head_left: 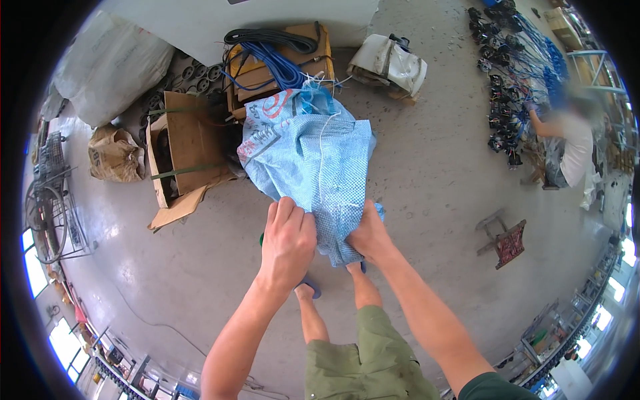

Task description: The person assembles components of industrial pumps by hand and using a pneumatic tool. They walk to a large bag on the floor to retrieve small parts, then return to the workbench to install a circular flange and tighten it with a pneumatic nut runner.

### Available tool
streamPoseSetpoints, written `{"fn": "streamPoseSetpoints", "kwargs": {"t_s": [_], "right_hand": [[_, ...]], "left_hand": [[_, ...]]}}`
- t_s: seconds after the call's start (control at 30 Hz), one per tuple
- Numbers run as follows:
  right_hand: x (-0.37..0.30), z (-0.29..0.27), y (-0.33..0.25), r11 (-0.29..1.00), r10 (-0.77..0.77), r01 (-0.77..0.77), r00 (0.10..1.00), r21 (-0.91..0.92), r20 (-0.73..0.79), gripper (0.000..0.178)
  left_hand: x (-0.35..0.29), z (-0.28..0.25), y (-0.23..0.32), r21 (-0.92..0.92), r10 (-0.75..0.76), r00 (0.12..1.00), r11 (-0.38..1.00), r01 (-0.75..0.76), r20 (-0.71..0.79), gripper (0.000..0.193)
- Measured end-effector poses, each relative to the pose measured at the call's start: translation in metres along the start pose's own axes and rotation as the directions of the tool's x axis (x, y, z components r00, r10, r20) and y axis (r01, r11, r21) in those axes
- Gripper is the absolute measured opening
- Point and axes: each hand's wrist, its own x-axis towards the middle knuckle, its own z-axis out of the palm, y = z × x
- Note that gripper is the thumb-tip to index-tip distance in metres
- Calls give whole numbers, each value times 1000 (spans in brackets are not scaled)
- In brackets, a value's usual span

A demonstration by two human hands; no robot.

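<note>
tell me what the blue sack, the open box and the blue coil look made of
Blue sack: probably woven plastic, slightly glossy; a fine crisscross weave shows. Open box: likely cardboard, matte brown; flat panels and a folded-out flap show. Blue coil: possibly plastic-sheathed cable, smooth; bent in loops, core unseen.

A smooth grey floor (427, 187) flecked with dark specks carries everything. On its left side sit an open brown cardboard box (193, 143) with green straps and, just beside it, a crumpled brown paper sack (117, 155). A thin grey cable (160, 325) trails across the lower left. To the right stands a low stool with a dark red patterned seat (511, 245); beyond it lie clustered black parts (497, 110) with blue cables (541, 60).
</note>
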Motion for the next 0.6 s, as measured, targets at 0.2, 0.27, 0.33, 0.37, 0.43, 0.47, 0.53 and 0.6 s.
{"fn": "streamPoseSetpoints", "kwargs": {"t_s": [0.2, 0.27, 0.33, 0.37, 0.43, 0.47, 0.53, 0.6], "right_hand": [[12, -3, -7, 962, 256, -254, 967, -97, 10, 22], [19, -7, -3, 923, 383, -380, 923, -60, 44, 23], [22, -5, -6, 872, 452, -462, 887, 165, 94, 25], [23, -4, -8, 825, 481, -496, 868, 272, 125, 27], [25, -2, -16, 761, 550, -571, 820, 309, 161, 27], [25, -2, -21, 726, 582, -607, 793, 325, 181, 28], [24, -3, -27, 665, 597, -656, 754, 357, 273, 22], [26, -4, -21, 591, 617, -710, 704, 384, 353, 21]], "left_hand": [[-1, 1, -7, 79, 127, 992, 989, -125, -22, 13], [0, 0, -13, 65, 205, 979, 977, -204, -17, 13], [3, 0, -17, 70, 270, 963, 961, -269, -6, 13], [4, 0, -19, 81, 296, 955, 952, -295, 5, 13], [6, -4, -24, 90, 346, 937, 933, -349, 46, 14], [7, -5, -25, 83, 368, 927, 924, -374, 73, 16], [9, -6, -30, 61, 417, 904, 904, -423, 92, 17], [11, -6, -35, 27, 474, 878, 879, -476, 72, 17]]}}
